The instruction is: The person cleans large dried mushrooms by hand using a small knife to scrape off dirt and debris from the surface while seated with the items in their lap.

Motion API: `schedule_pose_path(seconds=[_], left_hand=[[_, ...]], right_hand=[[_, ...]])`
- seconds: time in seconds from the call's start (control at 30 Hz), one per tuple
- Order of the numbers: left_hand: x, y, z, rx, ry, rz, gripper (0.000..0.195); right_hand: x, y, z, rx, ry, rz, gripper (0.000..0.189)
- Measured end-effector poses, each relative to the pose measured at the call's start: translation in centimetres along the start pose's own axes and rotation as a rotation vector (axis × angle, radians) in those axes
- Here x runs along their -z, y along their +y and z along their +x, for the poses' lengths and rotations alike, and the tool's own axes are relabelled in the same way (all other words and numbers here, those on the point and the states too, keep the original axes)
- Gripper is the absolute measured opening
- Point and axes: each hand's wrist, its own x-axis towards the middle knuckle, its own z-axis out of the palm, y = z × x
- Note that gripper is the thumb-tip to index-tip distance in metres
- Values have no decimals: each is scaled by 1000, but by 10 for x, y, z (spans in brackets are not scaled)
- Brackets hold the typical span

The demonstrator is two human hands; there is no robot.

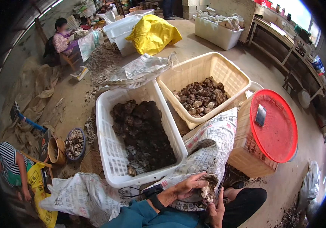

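My left hand (190, 185) grips a rough, muddy oyster clump (208, 188) from its left side. Close against the clump's lower end is my right hand (215, 212), thumb and forefinger apart. Whether it holds a tool there is hidden. A printed woven sack (191, 168) covers my lap beneath both hands. Just beyond, a white plastic basket (103, 136) contains dark, muddy oyster clumps (143, 131). The cream basket (185, 71) behind it holds browner oysters (202, 95).
A red round sieve (276, 134) bearing a phone (261, 115) tops a crate (239, 151) at right. Lower left, another person (12, 159) sits near a shell-filled basin (75, 142). Farther back are a seated person (66, 40), a yellow sack (154, 34) and white tubs (217, 32).
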Motion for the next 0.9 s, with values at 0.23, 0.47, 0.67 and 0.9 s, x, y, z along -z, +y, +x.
schedule_pose_path(seconds=[0.23, 0.47, 0.67, 0.9], left_hand=[[27, -21, 4, -123, 4, -83, 61], [19, -10, 8, -180, 20, -158, 47], [19, -11, 10, -205, 130, -131, 48], [9, -4, 8, -203, 144, -30, 49]], right_hand=[[-5, 19, -11, -153, -87, 202, 64], [-8, 11, -6, -31, -3, 263, 72], [20, -12, -10, 292, -71, -246, 59], [48, -43, -10, 345, -178, -646, 70]])
